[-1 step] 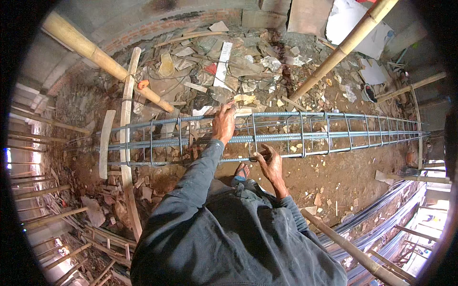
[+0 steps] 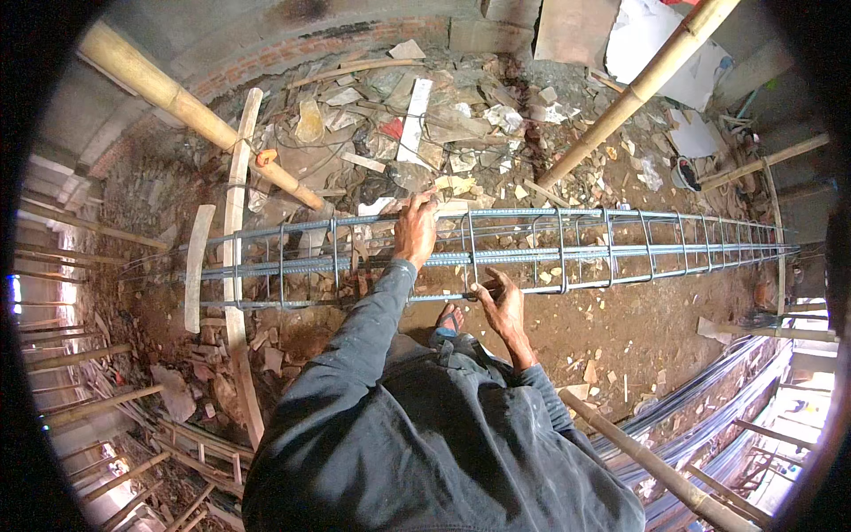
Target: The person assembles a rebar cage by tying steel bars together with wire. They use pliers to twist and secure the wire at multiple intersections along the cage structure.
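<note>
A long cage of steel reinforcing bars (image 2: pixel 523 254) with square stirrups runs left to right across the view in front of me. My left hand (image 2: pixel 415 232) reaches over the cage, its fingers bent round the far top bar (image 2: pixel 523 213); its fingertips are partly hidden. Lower and to the right, my right hand (image 2: pixel 503 309) pinches the near corner of a stirrup (image 2: pixel 472 244), where it meets the near bar (image 2: pixel 576 285). Whether a piece of tie wire is between those fingers is too small to make out.
Upright timber (image 2: pixel 234 191) props the cage's left part. Bamboo poles slant in at the far left (image 2: pixel 177 93) and far right (image 2: pixel 634 93). Broken tile and rubble (image 2: pixel 355 133) cover the ground beyond. Bundled bars (image 2: pixel 683 399) lie at the near right, beside another bamboo pole (image 2: pixel 647 457).
</note>
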`<act>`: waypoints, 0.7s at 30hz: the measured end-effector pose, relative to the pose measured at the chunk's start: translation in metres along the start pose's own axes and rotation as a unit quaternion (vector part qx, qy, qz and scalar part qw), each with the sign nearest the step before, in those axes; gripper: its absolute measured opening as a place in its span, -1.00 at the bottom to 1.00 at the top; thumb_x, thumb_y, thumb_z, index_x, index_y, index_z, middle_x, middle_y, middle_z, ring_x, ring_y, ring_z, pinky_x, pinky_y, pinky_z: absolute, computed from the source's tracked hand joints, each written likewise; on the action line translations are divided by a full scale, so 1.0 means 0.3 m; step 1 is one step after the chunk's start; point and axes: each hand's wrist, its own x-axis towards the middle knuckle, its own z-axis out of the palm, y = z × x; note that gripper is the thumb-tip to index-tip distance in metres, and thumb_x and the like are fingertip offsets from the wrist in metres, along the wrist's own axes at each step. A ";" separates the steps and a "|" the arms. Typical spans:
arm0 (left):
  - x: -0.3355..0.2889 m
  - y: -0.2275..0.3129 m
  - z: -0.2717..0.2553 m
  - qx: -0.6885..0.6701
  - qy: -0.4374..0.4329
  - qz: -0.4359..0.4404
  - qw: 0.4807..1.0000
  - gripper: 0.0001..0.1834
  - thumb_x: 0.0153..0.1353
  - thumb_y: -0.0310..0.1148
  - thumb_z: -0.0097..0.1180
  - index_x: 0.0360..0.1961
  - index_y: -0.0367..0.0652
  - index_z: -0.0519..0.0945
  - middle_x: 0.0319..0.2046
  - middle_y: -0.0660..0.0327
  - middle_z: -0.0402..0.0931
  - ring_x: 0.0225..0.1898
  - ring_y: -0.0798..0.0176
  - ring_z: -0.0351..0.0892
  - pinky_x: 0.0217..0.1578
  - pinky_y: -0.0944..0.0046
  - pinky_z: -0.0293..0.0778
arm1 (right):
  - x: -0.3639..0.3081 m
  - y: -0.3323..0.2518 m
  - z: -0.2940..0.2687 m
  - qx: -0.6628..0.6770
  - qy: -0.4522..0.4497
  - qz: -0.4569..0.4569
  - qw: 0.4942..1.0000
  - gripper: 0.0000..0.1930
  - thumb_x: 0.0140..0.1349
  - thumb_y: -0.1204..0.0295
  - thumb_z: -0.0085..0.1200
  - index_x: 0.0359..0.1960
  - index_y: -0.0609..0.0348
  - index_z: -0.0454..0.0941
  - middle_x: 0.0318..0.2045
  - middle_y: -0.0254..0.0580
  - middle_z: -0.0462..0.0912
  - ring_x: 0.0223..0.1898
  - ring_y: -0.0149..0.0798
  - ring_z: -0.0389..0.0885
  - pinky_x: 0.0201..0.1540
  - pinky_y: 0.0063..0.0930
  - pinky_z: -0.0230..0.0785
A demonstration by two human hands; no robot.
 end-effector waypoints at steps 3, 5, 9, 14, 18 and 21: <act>-0.002 0.008 -0.005 0.001 -0.002 -0.008 1.000 -0.63 0.20 -0.51 0.29 0.06 -0.03 0.72 0.05 0.14 0.59 0.04 -0.14 0.64 0.02 -0.10 0.60 | -0.003 0.016 -0.002 -0.001 -0.008 -0.015 1.000 -0.37 0.32 0.28 0.41 0.31 0.43 0.51 -0.23 0.04 0.83 -0.22 -0.24 0.83 -0.12 -0.38 0.64; 0.002 0.024 -0.019 0.008 -0.030 -0.017 0.999 -0.72 0.29 -0.47 0.20 0.02 -0.13 0.71 0.14 0.11 0.53 0.08 -0.16 0.62 0.04 -0.13 0.61 | 0.001 0.018 -0.005 0.001 -0.007 -0.015 1.000 -0.37 0.32 0.29 0.40 0.32 0.43 0.50 -0.24 0.03 0.82 -0.22 -0.25 0.83 -0.12 -0.39 0.64; 0.035 0.077 -0.074 -0.012 0.002 -0.020 1.000 -0.67 0.29 -0.45 0.22 0.09 -0.10 0.68 0.10 0.07 0.53 0.00 -0.19 0.65 -0.03 -0.19 0.59 | 0.024 0.006 -0.007 0.018 0.010 -0.013 1.000 -0.36 0.28 0.21 0.42 0.30 0.33 0.54 -0.20 0.08 0.82 -0.20 -0.14 0.82 -0.11 -0.26 0.65; 0.013 0.078 -0.189 -0.028 0.108 -0.081 0.990 -0.64 0.21 -0.26 0.43 -0.01 -0.09 0.67 -0.11 -0.01 0.65 -0.12 -0.27 0.69 -0.15 -0.18 0.58 | 0.039 0.002 -0.016 0.064 -0.010 0.019 0.998 -0.38 0.31 0.24 0.40 0.31 0.33 0.53 -0.24 -0.01 0.81 -0.35 -0.26 0.76 -0.20 -0.29 0.62; -0.078 -0.017 -0.250 0.000 0.084 -0.222 0.971 -0.52 0.07 -0.21 0.52 -0.07 -0.24 0.61 -0.24 -0.12 0.72 -0.14 -0.27 0.72 -0.10 -0.15 0.59 | 0.051 0.015 -0.022 0.041 -0.021 -0.003 0.999 -0.42 0.33 0.20 0.36 0.28 0.31 0.57 -0.22 0.02 0.80 -0.26 -0.22 0.78 -0.16 -0.29 0.63; -0.159 -0.068 -0.231 -0.027 0.049 -0.287 0.956 -0.46 0.05 -0.27 0.52 -0.03 -0.33 0.57 -0.09 -0.22 0.65 -0.03 -0.34 0.65 -0.01 -0.19 0.55 | 0.060 0.023 -0.022 0.049 -0.025 -0.013 0.998 -0.44 0.33 0.20 0.36 0.26 0.31 0.59 -0.21 0.03 0.80 -0.23 -0.19 0.79 -0.13 -0.27 0.63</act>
